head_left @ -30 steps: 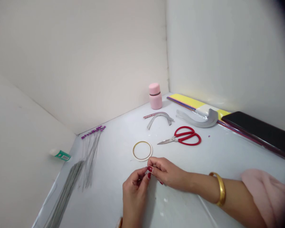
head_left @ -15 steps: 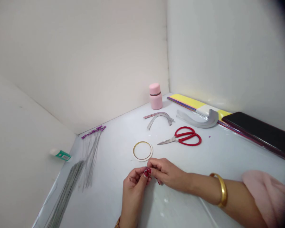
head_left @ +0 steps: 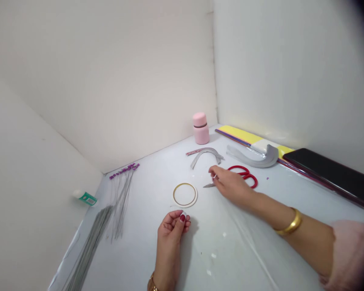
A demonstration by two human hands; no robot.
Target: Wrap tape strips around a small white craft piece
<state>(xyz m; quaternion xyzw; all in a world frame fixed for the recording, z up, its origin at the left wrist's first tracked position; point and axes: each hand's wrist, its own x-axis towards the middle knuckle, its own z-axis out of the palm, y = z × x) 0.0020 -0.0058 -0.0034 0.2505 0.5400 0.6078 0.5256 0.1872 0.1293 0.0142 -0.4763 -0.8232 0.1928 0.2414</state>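
Left hand (head_left: 171, 231) pinches pale bit (head_left: 183, 213), lower centre, apparently holding step; right hand (head_left: 233, 186), grip unclear, overlaps scissors (head_left: 246, 174); steadiness likely needed next.

The tape roll (head_left: 195, 199) lies left of the scissors (head_left: 246, 176).
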